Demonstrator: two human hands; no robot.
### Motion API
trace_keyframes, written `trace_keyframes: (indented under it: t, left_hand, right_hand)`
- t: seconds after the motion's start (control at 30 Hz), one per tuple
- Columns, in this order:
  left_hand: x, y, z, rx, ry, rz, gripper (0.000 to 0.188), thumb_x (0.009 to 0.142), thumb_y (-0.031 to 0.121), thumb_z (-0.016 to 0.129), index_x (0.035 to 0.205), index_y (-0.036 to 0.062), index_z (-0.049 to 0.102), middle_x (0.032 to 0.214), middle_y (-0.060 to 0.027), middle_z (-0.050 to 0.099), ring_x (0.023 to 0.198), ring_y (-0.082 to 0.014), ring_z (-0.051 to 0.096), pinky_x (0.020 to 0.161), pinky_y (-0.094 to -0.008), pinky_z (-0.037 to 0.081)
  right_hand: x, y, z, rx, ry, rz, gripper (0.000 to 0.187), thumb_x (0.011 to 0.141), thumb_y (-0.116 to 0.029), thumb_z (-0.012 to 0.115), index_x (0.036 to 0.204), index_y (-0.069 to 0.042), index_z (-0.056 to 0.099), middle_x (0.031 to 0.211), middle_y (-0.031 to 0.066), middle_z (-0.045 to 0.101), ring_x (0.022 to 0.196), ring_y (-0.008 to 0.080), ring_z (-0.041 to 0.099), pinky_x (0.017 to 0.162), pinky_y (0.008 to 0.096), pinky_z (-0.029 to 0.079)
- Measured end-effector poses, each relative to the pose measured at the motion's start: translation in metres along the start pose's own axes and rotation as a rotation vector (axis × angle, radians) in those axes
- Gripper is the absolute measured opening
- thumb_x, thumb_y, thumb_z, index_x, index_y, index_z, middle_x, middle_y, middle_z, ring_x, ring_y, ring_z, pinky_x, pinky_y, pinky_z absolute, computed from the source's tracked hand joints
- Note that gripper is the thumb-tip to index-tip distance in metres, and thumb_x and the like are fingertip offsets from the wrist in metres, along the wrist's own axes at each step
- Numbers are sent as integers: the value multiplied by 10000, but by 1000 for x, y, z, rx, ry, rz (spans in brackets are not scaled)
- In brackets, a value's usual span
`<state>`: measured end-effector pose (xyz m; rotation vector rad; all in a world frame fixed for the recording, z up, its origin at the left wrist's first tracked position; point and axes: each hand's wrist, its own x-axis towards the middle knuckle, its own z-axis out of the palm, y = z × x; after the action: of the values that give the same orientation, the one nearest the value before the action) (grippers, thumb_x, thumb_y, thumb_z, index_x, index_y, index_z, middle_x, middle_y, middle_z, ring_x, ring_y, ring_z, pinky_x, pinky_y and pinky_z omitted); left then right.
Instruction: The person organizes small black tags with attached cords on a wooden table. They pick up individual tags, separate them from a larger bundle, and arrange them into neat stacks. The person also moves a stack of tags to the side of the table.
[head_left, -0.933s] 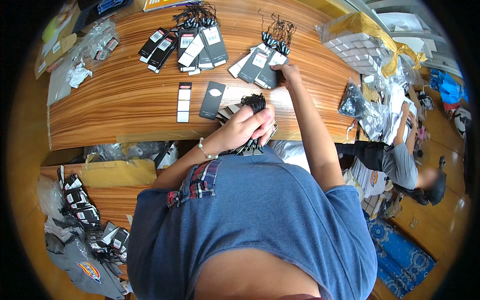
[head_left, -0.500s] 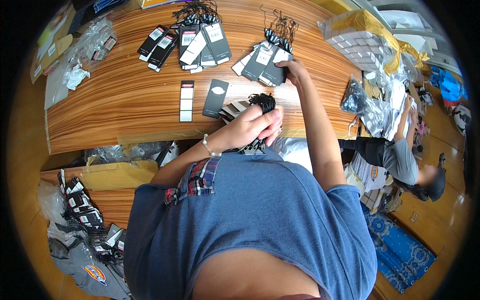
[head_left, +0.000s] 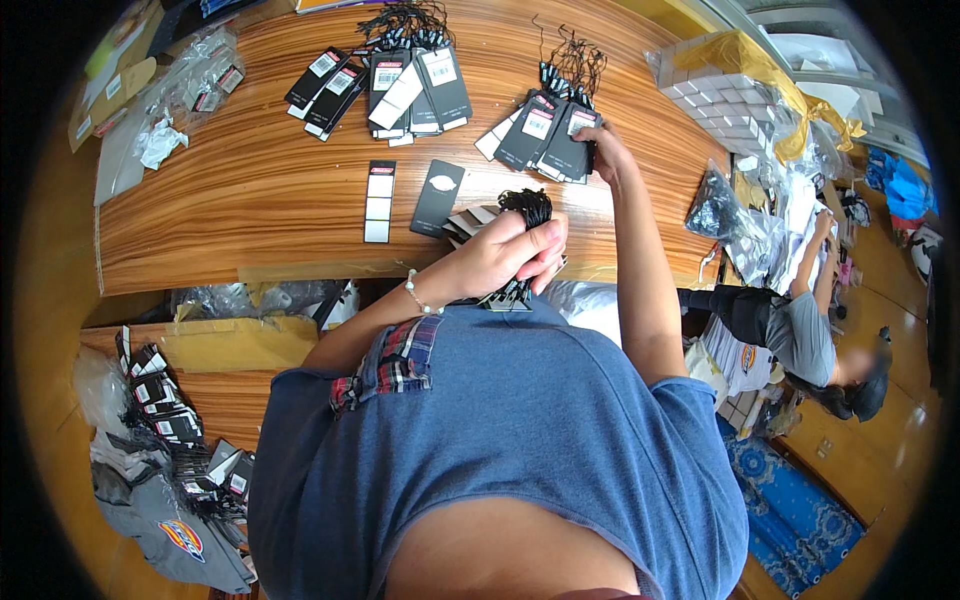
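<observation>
Clutching corded tags (head_left: 527, 204) by the table edge (head_left: 200, 272), my left hand (head_left: 513, 250) curls tight. My right hand (head_left: 609, 152) touches the fanned tag pile (head_left: 562, 152) beyond; whether its fingers pinch, I can't tell.

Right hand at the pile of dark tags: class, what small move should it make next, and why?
Perhaps the right hand should pinch the rightmost dark tag and slide it off the pile: its fingers touch that tag's edge, while the left hand is busy gripping a bundle of tags with black strings bunched above it.
</observation>
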<state>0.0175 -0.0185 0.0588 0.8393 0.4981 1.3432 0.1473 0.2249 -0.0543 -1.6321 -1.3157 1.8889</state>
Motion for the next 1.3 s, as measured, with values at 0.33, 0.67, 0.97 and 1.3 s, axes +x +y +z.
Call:
trace_keyframes:
  t: [0.33, 0.67, 0.97, 1.3]
  left_hand:
    - [1, 1, -1, 8, -4, -7, 327, 945, 248, 301, 676, 68, 348, 482, 20, 331, 447, -101, 422, 489, -235, 388]
    - [54, -22, -38, -258, 415, -202, 287, 928, 314, 356, 824, 66, 457, 515, 58, 314, 456, -64, 354, 584, -251, 416]
    - [144, -86, -121, -265, 777, -578, 235, 922, 163, 338, 941, 27, 528, 604, 32, 420, 466, -44, 392, 474, -221, 424]
    - [143, -98, -102, 90, 909, -540, 273, 929, 175, 325, 1014, 40, 547, 659, 8, 438, 474, -48, 366, 519, -202, 425]
  right_hand:
    - [1, -2, -21, 23, -120, 61, 722, 581, 18, 586, 1218, -184, 314, 1008, 74, 479, 892, 246, 495, 675, 406, 442]
    - [13, -5, -29, -121, -58, -25, 684, 569, 12, 592, 1185, -149, 340, 944, 83, 532, 820, 213, 536, 611, 379, 456]
    - [3, -19, -17, -160, -137, -89, 710, 475, 37, 612, 1131, -63, 361, 895, 96, 514, 798, 217, 504, 659, 333, 437]
    - [30, 2, -48, 63, -100, -225, 634, 484, 99, 554, 1059, -69, 346, 832, 86, 495, 727, 199, 509, 578, 313, 455]
